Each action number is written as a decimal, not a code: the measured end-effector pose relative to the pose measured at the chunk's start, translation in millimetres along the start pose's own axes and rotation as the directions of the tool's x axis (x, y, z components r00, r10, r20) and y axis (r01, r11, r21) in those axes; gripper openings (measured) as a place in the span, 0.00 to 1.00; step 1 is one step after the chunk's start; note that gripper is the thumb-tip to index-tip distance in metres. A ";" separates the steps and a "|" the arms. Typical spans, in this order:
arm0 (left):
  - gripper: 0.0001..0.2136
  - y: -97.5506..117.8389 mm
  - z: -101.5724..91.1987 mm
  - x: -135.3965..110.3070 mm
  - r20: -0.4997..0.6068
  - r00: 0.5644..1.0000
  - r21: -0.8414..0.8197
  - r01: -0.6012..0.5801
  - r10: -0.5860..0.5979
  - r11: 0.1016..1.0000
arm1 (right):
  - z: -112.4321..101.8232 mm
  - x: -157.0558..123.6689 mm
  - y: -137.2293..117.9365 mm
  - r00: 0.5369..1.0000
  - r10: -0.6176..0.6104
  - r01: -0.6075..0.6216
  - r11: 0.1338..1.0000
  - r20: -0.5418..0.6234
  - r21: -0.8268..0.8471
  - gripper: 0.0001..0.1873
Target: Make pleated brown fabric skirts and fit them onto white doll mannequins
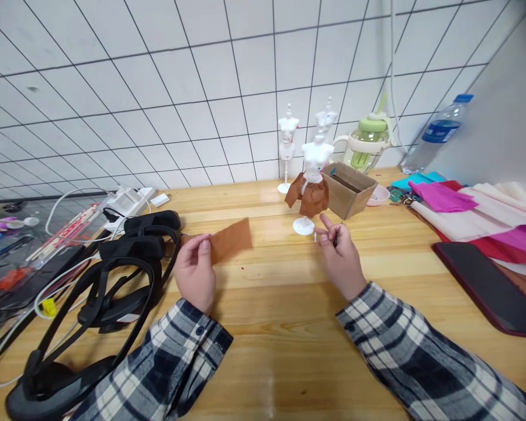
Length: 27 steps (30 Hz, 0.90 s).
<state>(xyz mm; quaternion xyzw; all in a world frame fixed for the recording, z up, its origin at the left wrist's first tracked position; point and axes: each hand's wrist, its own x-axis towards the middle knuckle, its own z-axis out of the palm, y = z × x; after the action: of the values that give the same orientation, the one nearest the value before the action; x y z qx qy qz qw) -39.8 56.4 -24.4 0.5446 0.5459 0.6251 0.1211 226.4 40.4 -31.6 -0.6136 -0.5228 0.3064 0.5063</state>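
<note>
My left hand point(196, 270) pinches a strip of brown paper point(230, 240) by its left end, just above the wooden table point(272, 316). My right hand point(341, 255) is closed in a pinch on something small I cannot make out; a tiny white pin-like tip shows beside its fingers. Right behind that hand stands a small white mannequin point(314, 169) on a round base, with a skirt of brown paper point(309, 196) wrapped round its waist. Two more bare white mannequins point(288, 140) stand behind it by the tiled wall.
An open cardboard box point(349, 188) sits right of the mannequin. Pink, red and cream paper sheets point(473, 213) and a dark phone point(491, 286) lie at the right. Black headsets point(114, 280) and cables fill the left. A green-lidded jug point(368, 143) and a water bottle point(438, 134) stand behind.
</note>
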 end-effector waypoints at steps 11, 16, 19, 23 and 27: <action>0.12 10.4 19.4 -23.8 0.923 0.330 -0.074 -0.355 0.199 0.932 | 3.3 -0.8 6.0 0.925 -0.062 0.236 0.868 0.375 -0.436 0.13; 0.15 15.6 10.2 -20.4 0.929 0.352 0.054 -0.428 0.112 0.902 | -1.4 -1.9 3.7 0.905 -0.058 0.340 0.694 0.422 -0.635 0.14; 0.15 15.1 8.7 -19.6 0.931 0.346 0.043 -0.421 0.116 0.906 | -10.8 3.1 2.1 0.913 -0.076 0.367 0.580 0.400 -0.728 0.16; 0.13 9.4 12.3 -22.9 0.910 0.399 0.083 -0.448 0.116 0.890 | -28.2 19.6 9.2 0.901 -0.134 0.413 0.555 0.413 -0.722 0.19; 0.13 6.3 8.8 -15.9 0.886 0.452 0.143 -0.482 0.106 0.864 | -43.4 33.7 24.3 0.826 -0.133 0.509 0.592 0.548 -0.625 0.21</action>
<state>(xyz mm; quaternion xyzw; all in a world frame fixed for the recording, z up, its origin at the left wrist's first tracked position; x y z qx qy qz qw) -23.8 46.9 -29.7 0.8800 0.4167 0.1677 0.1547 282.7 60.9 -36.3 -0.5701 -0.8069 0.0951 0.1216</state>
